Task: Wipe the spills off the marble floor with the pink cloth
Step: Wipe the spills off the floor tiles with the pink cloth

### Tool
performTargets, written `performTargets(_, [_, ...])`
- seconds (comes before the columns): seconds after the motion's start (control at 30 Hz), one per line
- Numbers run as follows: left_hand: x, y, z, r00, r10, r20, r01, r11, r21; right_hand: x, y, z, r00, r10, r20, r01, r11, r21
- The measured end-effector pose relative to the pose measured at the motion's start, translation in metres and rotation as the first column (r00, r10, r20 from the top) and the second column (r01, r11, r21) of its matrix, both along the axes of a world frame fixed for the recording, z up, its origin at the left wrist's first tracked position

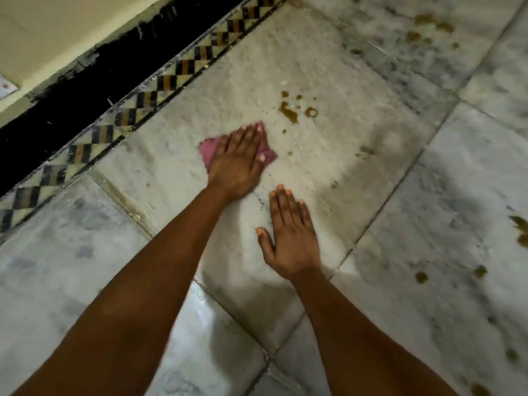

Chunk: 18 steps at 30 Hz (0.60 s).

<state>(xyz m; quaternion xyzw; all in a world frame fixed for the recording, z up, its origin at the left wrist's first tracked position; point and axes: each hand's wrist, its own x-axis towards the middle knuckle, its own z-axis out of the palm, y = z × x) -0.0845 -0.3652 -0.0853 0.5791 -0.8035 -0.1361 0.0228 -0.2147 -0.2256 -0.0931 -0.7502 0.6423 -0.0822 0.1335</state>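
Note:
My left hand (pixel 238 161) lies flat on the pink cloth (pixel 210 148), pressing it onto the white marble floor (pixel 328 167); only the cloth's edges show around the hand. Brown spill drops (pixel 288 110) sit on the same slab, just beyond and to the right of the cloth. My right hand (pixel 291 238) rests palm down on the marble nearer to me, fingers together, holding nothing.
More brown spills lie at the far right top (pixel 434 27) and along the right edge (pixel 520 230), with small drops lower right (pixel 421 277). A chequered tile border (pixel 148 101) and a black skirting (pixel 71 92) run diagonally at the left, below a cream wall.

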Motion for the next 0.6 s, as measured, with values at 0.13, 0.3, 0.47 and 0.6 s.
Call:
performTargets(0.13, [0.053,0.063,0.003,0.990,-0.141,0.011,0.141,0.983,-0.113,-0.016,0.000,0.011,0.996,-0.001,0.091,0.007,0.998,-0.062])
performTargets(0.3, [0.036,-0.007,-0.003,0.975,0.223,0.000,-0.223,0.972,-0.081,-0.093,-0.032,0.013,0.938,-0.347,0.009,0.344,0.924,-0.167])
performTargets(0.47, [-0.038,-0.046,-0.012,0.977,0.212,-0.016,-0.212,0.976,-0.040,-0.117,-0.044,-0.011,0.827,-0.558,-0.068,0.556,0.830,-0.051])
performTargets(0.6, [-0.026,0.012,-0.005,0.997,0.078,-0.007,-0.078,0.995,-0.067,-0.118,-0.046,-0.010,0.836,-0.542,-0.086,0.540,0.840,-0.054])
